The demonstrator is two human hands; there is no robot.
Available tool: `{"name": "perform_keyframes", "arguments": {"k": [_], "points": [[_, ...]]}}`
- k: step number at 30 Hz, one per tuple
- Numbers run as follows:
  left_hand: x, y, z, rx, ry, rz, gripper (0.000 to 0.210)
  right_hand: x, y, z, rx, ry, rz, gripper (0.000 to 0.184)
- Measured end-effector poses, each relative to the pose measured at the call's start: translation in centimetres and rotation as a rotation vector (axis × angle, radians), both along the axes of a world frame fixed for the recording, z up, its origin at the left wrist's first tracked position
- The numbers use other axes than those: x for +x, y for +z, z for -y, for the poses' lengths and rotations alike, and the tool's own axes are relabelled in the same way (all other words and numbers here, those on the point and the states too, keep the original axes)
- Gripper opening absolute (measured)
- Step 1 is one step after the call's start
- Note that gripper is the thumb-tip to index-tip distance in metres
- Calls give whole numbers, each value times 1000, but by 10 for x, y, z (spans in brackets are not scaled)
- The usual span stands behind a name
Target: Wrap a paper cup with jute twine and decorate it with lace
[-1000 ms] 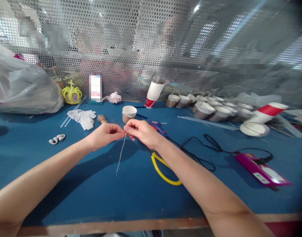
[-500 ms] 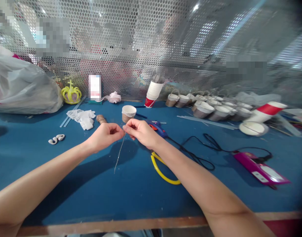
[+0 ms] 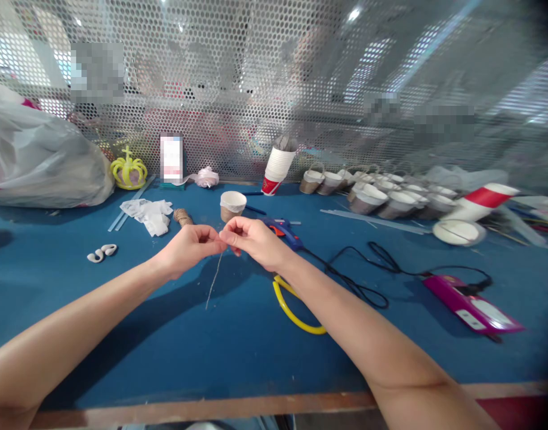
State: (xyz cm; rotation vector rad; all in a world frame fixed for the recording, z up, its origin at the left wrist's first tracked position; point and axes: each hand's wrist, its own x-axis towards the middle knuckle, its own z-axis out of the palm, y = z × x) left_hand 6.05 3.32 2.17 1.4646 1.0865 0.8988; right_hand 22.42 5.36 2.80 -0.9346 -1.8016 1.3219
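My left hand (image 3: 194,246) and my right hand (image 3: 252,240) meet fingertip to fingertip over the blue table, both pinching a thin length of twine (image 3: 214,280). Its loose end hangs down toward the table; the part between my fingers is hidden. Just behind my hands stands a small paper cup (image 3: 232,206), wrapped in brown twine below a white rim. A ball of brown twine (image 3: 182,217) lies behind my left hand. Beyond my right wrist is a blue glue gun (image 3: 288,234), partly covered by my hand.
Several twine-wrapped cups (image 3: 368,198) crowd the back right. A leaning cup stack (image 3: 277,167) stands at the back. A purple power strip (image 3: 471,303) and black cable lie right, near a yellow tube (image 3: 296,319). White earbuds (image 3: 102,252) and crumpled tissue (image 3: 148,215) are left.
My fingertips have drawn together, the left hand moving slightly right and the right hand slightly left. The hanging twine end has shifted a little up.
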Motion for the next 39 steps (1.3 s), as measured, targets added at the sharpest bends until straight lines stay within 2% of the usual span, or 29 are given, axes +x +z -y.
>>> {"name": "perform_keyframes", "arguments": {"k": [3, 7, 11, 16, 22, 29, 33, 39], "points": [[-2, 4, 0, -79, -24, 73, 27, 3, 2, -4, -132, 114, -139, 29], [-3, 8, -1, -127, -53, 131, 27, 6, 3, -6, -209, 166, -185, 25], [-3, 7, 0, -136, -73, 134, 25, 5, 2, -5, -215, 153, -211, 22], [-3, 5, -1, -115, -93, 114, 23, 3, -1, -4, -141, 97, -226, 21], [-4, 6, -1, -79, -110, 91, 23, 4, 1, -4, -278, 138, -273, 27], [-3, 7, 1, -47, -142, 46, 24, 6, 5, -3, -363, 148, -237, 19], [-4, 6, 0, -54, -129, 59, 24, 5, 6, -2, -345, 157, -246, 23], [-6, 7, -2, -78, -139, 68, 22, 4, 6, 0, -188, 108, -182, 21]]}}
